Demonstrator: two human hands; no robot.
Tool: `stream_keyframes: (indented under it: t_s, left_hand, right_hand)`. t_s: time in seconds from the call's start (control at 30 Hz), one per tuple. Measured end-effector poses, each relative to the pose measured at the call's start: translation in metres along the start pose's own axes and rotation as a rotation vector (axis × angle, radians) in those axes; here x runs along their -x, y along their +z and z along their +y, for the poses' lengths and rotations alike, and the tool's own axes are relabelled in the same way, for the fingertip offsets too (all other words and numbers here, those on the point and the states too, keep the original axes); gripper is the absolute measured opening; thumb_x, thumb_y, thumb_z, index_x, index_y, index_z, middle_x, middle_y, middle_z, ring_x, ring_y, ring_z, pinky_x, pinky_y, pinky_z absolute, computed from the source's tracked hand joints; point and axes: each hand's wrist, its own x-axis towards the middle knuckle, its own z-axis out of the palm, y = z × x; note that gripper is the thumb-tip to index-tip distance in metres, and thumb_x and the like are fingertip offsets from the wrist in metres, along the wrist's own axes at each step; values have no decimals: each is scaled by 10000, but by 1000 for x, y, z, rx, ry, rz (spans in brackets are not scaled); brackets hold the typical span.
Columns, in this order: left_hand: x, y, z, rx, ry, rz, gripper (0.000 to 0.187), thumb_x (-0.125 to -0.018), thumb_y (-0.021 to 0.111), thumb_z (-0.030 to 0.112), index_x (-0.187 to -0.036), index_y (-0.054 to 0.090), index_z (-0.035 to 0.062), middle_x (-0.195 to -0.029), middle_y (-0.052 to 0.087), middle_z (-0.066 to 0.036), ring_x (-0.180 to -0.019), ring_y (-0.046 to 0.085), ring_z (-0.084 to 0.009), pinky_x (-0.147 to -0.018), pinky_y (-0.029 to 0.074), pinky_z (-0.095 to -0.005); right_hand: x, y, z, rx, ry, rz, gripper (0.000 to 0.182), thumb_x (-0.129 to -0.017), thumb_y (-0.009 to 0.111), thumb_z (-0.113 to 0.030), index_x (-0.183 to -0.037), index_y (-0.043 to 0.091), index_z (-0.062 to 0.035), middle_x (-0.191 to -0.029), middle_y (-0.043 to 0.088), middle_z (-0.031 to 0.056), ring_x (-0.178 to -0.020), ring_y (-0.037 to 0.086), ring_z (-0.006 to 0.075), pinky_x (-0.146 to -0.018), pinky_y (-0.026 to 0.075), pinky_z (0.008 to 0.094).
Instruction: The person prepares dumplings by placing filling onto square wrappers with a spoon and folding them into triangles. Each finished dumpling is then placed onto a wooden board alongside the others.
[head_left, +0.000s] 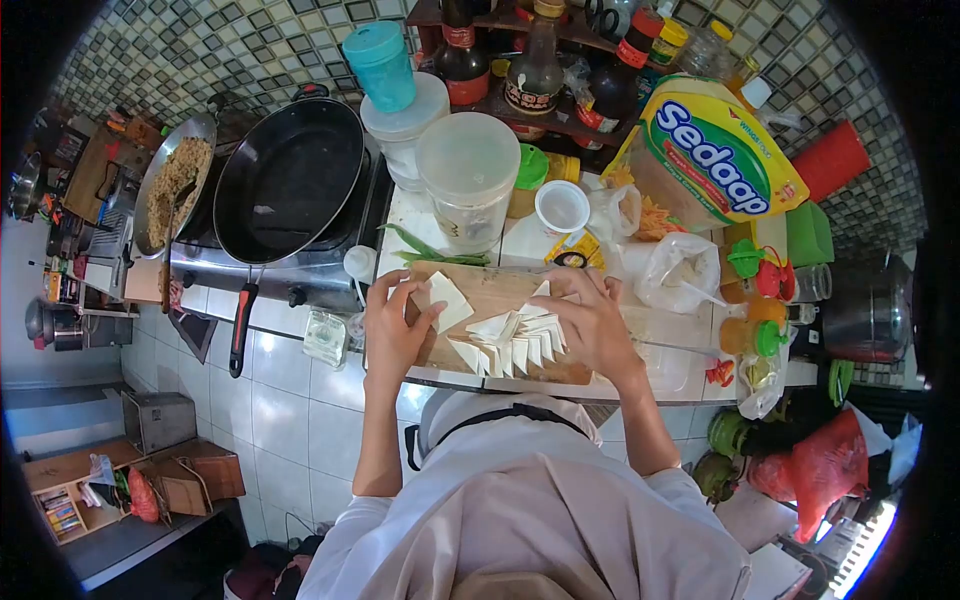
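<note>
A wooden cutting board (421, 352) lies in front of me with folded, pointed pieces of thin white pastry sheet (508, 345) fanned out in overlapping rows. A flat pale pastry sheet (449, 299) lies tilted at the board's left side. My left hand (395, 322) is at that sheet's left edge, its fingers curled and its thumb on the sheet. At the right end of the rows is my right hand (597, 325), bent over the board, its fingers closed around the tip of a pastry piece. The palm hides part of the board.
To the left, a black frying pan (290, 180) sits on the stove, its handle jutting toward me. Beside it stands a wok (178, 185) of brown food. Lidded tubs (468, 165), a Sedaap pouch (710, 150) and a plastic bag (680, 270) crowd the counter behind the board.
</note>
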Motion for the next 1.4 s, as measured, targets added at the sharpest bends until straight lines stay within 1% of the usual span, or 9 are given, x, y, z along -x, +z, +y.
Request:
stream_keyframes:
  t_s: [0.3, 0.53, 0.73, 0.87, 1.07, 1.17, 1.23, 1.33, 1.4]
  left_hand:
    - [-3, -3, -3, 36, 42, 35, 312, -624, 717, 178, -864, 576, 37, -905, 530, -125, -853, 506, -286, -722, 416, -368]
    - [-4, -3, -4, 44, 30, 13, 331, -636, 711, 185, -907, 576, 52, -894, 514, -133, -845, 505, -289, -707, 415, -366]
    - [-8, 1, 2, -52, 106, -22, 340, -665, 689, 189, -966, 575, 76, -978, 475, -138, -917, 464, -296, -761, 389, -374]
    - [-8, 2, 3, -21, 123, 9, 257, -681, 674, 172, -900, 588, 70, -1015, 463, -133, -937, 454, -304, -789, 376, -380]
    - [-10, 1, 0, 101, 162, 126, 148, -726, 633, 125, -807, 560, 25, -954, 508, -121, -894, 483, -278, -775, 381, -346]
    - [-10, -5, -1, 324, 72, 93, 118, -781, 591, 111, -827, 536, 17, -833, 541, -81, -806, 520, -198, -736, 396, -283]
    - [-8, -5, -2, 609, -45, 72, 107, -803, 567, 103, -844, 518, 16, -811, 549, -64, -774, 522, -160, -723, 391, -247]
    - [-6, -3, 4, 993, -238, 26, 106, -841, 517, 110, -894, 483, 25, -817, 560, -54, -761, 540, -126, -697, 422, -229]
    - [-7, -3, 12, 1183, -388, 2, 132, -871, 465, 142, -959, 449, 45, -872, 565, -68, -799, 571, -132, -673, 492, -266]
  right_hand:
    - [21, -20, 10, -39, 101, 156, 229, -703, 581, -56, -909, 626, -145, -971, 511, 16, -804, 477, 172, -769, 273, 340]
    - [93, -64, 52, 91, 527, 190, 255, -726, 587, -100, -979, 580, -70, -954, 513, 103, -896, 487, 271, -810, 350, 365]
    - [149, -61, 79, 431, 813, 70, 344, -764, 582, -257, -1074, 533, -115, -1036, 499, 100, -1010, 445, 288, -806, 355, 430]
    - [154, -58, 83, 270, 852, 175, 359, -756, 592, -286, -1063, 537, -108, -1073, 476, 101, -1031, 419, 302, -812, 356, 454]
    - [163, -55, 90, 595, 867, 92, 307, -737, 613, -294, -928, 576, -56, -909, 532, 132, -915, 480, 314, -775, 383, 413]
    - [170, -59, 102, 135, 939, 21, 276, -736, 623, -296, -795, 586, -28, -686, 538, 100, -658, 528, 240, -633, 420, 337]
    - [154, -67, 82, -108, 859, 356, 255, -750, 620, -251, -713, 573, -3, -542, 489, 43, -473, 436, 122, -487, 366, 249]
    - [131, -71, 55, -427, 1097, 602, 236, -799, 570, -194, -684, 567, 12, -504, 461, 23, -455, 366, 53, -432, 289, 204]
    - [128, -50, 55, -532, 989, 670, 229, -822, 535, -173, -692, 563, 13, -526, 474, 15, -460, 365, 46, -428, 277, 198]
